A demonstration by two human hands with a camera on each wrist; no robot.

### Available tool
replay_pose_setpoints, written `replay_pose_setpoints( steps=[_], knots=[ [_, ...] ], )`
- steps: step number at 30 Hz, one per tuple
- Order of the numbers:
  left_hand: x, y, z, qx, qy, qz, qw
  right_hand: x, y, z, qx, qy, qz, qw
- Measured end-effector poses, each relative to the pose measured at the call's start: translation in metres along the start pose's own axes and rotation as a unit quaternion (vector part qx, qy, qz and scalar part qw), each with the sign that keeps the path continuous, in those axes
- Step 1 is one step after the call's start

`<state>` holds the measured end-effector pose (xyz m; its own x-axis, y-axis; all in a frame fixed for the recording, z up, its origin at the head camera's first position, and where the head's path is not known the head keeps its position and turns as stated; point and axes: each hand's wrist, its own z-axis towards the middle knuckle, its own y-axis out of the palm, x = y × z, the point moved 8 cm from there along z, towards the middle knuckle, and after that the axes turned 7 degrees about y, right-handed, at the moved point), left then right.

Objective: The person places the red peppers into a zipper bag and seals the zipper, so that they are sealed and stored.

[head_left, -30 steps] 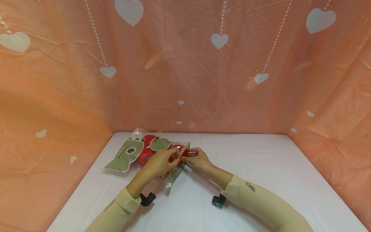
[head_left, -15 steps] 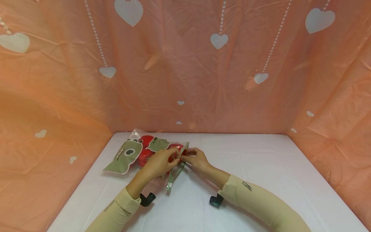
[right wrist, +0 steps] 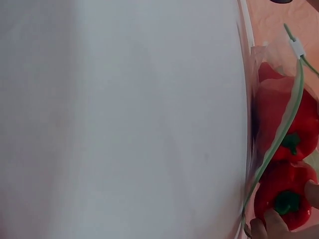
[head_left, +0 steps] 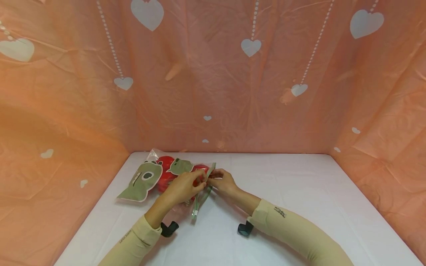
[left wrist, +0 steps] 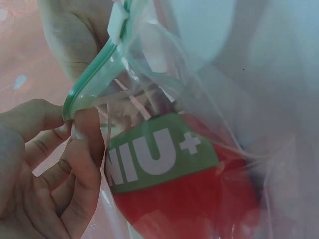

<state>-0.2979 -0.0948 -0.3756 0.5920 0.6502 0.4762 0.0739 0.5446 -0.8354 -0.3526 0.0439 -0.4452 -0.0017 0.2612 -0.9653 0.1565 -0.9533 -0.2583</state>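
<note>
A clear zip bag [head_left: 141,183] with green cartoon prints lies at the table's back left, holding red bell peppers [right wrist: 286,117]. Its green zip edge [left wrist: 89,77] carries a white slider [right wrist: 297,48]. My left hand [head_left: 183,187] pinches this edge between thumb and fingertips, keeping the mouth apart. From the other side my right hand [head_left: 227,183] reaches in at the mouth. In the right wrist view its thumb and fingers [right wrist: 274,222] sit on either side of the nearest bell pepper [right wrist: 266,194], close to the green stem. Bag film and prints hide part of the contents.
The bag rests on a white-covered table [head_left: 283,184]. Orange curtain [head_left: 226,92] printed with white hearts encloses the back and both sides. Black wrist devices [head_left: 169,229] hang below both cuffs.
My right hand and forearm have shifted slightly left, further into the bag mouth. The bag's far end has slid a little left and toward me. My left hand keeps its place.
</note>
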Motion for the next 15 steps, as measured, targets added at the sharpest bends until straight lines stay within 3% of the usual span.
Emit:
replay_pose_setpoints(
  steps=[7,15],
  knots=[
    [-0.0017,0.0005,0.0001,-0.002,0.002,0.004,1.0,-0.0005,0.0026,0.0003,-0.017,0.005,-0.002,0.9998],
    [-0.0069,0.0006,-0.0035,-0.003,-0.036,0.016,0.9992,-0.001,0.0013,-0.0042,-0.036,0.005,0.004,0.9993]
  ],
)
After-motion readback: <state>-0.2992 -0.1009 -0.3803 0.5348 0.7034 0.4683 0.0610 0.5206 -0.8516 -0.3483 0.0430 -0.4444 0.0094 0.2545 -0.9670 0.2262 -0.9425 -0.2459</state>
